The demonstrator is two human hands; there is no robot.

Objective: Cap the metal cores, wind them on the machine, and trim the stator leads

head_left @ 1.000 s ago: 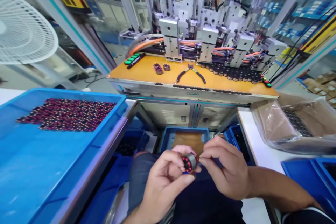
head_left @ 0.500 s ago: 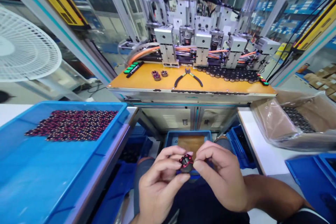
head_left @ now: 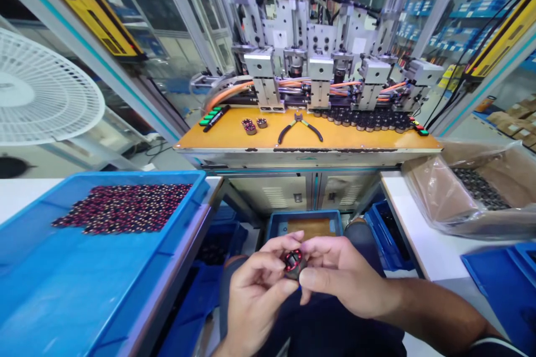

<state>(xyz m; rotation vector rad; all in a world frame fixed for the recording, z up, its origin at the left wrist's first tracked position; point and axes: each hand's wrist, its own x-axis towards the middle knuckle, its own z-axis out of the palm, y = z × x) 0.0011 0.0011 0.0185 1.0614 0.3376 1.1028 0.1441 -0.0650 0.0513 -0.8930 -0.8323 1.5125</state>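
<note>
Between my two hands, above my lap, is a small round motor stator (head_left: 295,265) with a dark rim and red-and-black windings around an open centre. My left hand (head_left: 260,279) pinches it from the left, thumb below and fingers curled at its upper side. From the right, my right hand (head_left: 341,273) grips its edge, with the thumb at the lower right and the fingers behind. The fingers hide part of its rim.
A blue tray (head_left: 79,284) of many similar stators (head_left: 129,207) stands at left. On the orange bench (head_left: 226,136) lie pliers (head_left: 300,127), a few stators (head_left: 250,125) and a row of dark parts (head_left: 372,120) before a machine (head_left: 320,75). At right is a plastic-lined carton (head_left: 439,195).
My right hand has closed in from a fingertip pinch beside the stator to a grip on its right edge. The stator has tilted slightly, and the camera view has shifted a little.
</note>
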